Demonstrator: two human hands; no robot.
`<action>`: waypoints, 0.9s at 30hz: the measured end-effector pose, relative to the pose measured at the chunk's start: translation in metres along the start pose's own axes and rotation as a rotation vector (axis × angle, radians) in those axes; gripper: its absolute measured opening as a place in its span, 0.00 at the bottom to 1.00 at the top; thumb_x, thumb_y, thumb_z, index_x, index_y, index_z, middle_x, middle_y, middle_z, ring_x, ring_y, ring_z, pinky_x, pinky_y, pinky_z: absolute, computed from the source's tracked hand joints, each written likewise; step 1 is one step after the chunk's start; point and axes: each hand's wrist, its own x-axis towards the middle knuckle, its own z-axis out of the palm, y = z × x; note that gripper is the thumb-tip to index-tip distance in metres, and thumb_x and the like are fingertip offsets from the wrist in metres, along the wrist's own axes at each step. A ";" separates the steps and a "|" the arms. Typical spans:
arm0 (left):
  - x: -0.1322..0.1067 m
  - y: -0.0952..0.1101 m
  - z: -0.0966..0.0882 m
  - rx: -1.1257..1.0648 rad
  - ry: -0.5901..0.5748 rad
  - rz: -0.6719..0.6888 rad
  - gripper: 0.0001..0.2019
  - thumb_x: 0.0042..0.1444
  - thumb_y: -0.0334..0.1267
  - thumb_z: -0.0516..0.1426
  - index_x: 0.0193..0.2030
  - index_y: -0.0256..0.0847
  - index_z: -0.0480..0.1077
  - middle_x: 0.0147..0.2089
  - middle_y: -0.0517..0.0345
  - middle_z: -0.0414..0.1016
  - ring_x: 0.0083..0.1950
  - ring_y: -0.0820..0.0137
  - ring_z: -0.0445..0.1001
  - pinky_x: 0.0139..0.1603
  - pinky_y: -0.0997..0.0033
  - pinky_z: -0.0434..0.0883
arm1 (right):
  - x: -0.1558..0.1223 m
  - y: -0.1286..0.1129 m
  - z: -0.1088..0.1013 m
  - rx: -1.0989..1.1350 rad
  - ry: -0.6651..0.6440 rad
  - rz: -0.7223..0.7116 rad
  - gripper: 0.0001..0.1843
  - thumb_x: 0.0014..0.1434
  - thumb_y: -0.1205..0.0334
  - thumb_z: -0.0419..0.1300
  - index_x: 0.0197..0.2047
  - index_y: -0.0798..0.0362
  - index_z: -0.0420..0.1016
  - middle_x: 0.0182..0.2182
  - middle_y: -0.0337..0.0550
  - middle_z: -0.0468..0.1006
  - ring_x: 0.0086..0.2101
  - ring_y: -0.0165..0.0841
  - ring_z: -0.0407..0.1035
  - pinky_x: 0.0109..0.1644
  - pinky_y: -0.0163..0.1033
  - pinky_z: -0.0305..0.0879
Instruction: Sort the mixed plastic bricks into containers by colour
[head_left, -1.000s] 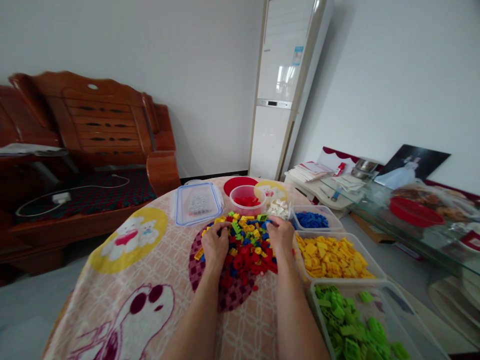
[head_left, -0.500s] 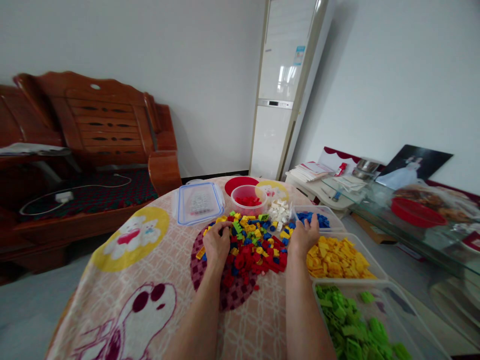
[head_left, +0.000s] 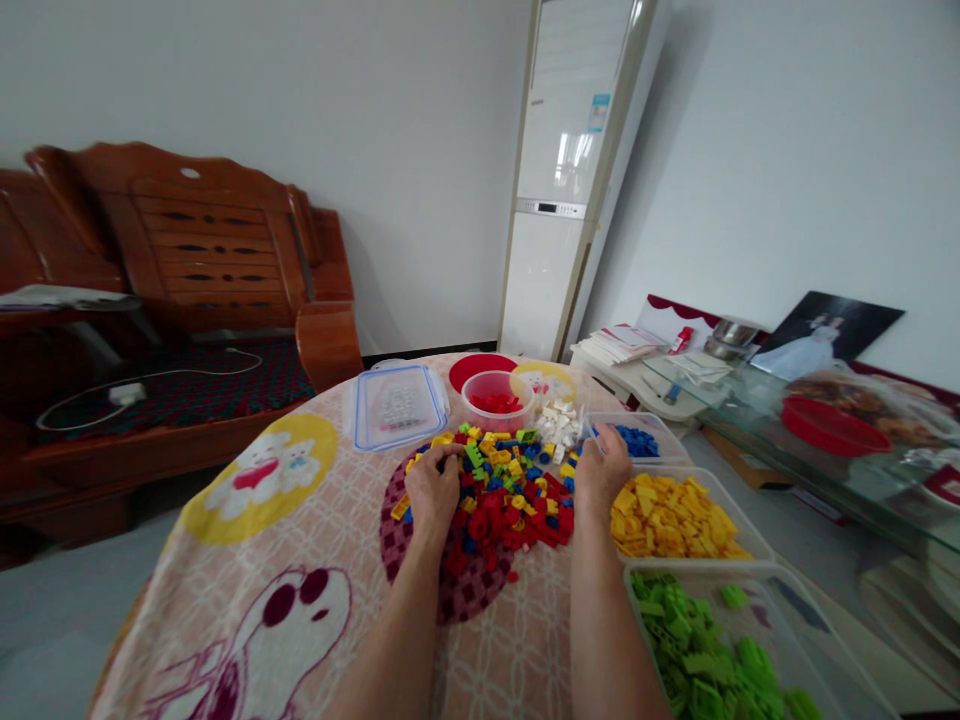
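My left hand (head_left: pixel 433 482) rests at the left edge of a mixed pile of toy building bricks (head_left: pixel 499 495), its fingers curled in beside yellow and green bricks. Whatever those fingertips hold is hidden. Between the right side of the pile and a clear tub of blue bricks (head_left: pixel 637 441) is my right hand (head_left: pixel 604 468). Its fingers are loosely bent and somewhat apart, with no brick plainly visible in them. White bricks (head_left: pixel 559 424) lie heaped just beyond the pile. Red bricks (head_left: pixel 496 402) sit in a round clear bowl (head_left: pixel 491 424).
Along the right stand tubs of yellow bricks (head_left: pixel 675 515) and green bricks (head_left: pixel 701 640). A blue-rimmed lid (head_left: pixel 400 407) lies at the back left. Past the table's right edge is a glass table (head_left: pixel 757 425) with a red basket (head_left: pixel 836 425). A wooden sofa (head_left: pixel 217 260) stands left.
My right hand has drawn back slightly from the blue tub, and its raised, spread fingers are now lower and more bent. The left hand has hardly moved.
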 end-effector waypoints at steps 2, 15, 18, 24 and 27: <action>0.000 -0.001 0.000 -0.004 0.001 0.002 0.15 0.54 0.37 0.51 0.39 0.43 0.79 0.39 0.56 0.82 0.41 0.64 0.78 0.47 0.67 0.70 | -0.002 -0.016 -0.005 -0.086 -0.081 0.004 0.22 0.56 0.64 0.48 0.47 0.59 0.78 0.43 0.53 0.79 0.42 0.38 0.73 0.48 0.39 0.66; 0.001 0.000 0.000 0.003 -0.004 -0.008 0.15 0.54 0.37 0.51 0.39 0.43 0.80 0.38 0.56 0.82 0.39 0.65 0.78 0.47 0.67 0.71 | -0.017 -0.042 -0.013 -0.753 -0.791 -0.176 0.17 0.63 0.63 0.50 0.40 0.56 0.81 0.41 0.56 0.81 0.43 0.40 0.75 0.42 0.38 0.62; 0.001 -0.001 0.000 -0.002 -0.001 -0.006 0.15 0.53 0.37 0.51 0.39 0.43 0.80 0.38 0.56 0.82 0.39 0.65 0.78 0.48 0.67 0.71 | -0.017 -0.036 -0.009 -0.748 -0.795 -0.213 0.17 0.63 0.64 0.50 0.38 0.57 0.81 0.40 0.57 0.81 0.43 0.40 0.75 0.44 0.38 0.62; 0.000 -0.002 0.001 -0.005 -0.002 0.002 0.15 0.53 0.36 0.51 0.39 0.43 0.79 0.38 0.57 0.82 0.39 0.65 0.78 0.48 0.67 0.71 | -0.014 -0.027 -0.005 -0.571 -0.737 -0.252 0.19 0.63 0.68 0.48 0.37 0.54 0.82 0.38 0.50 0.82 0.43 0.35 0.75 0.46 0.34 0.62; 0.000 -0.002 0.001 -0.004 0.001 0.002 0.15 0.53 0.36 0.51 0.39 0.43 0.79 0.38 0.57 0.82 0.40 0.65 0.78 0.48 0.67 0.71 | -0.015 -0.022 -0.001 -0.472 -0.725 -0.253 0.18 0.60 0.70 0.50 0.43 0.51 0.82 0.42 0.45 0.82 0.46 0.33 0.73 0.49 0.32 0.62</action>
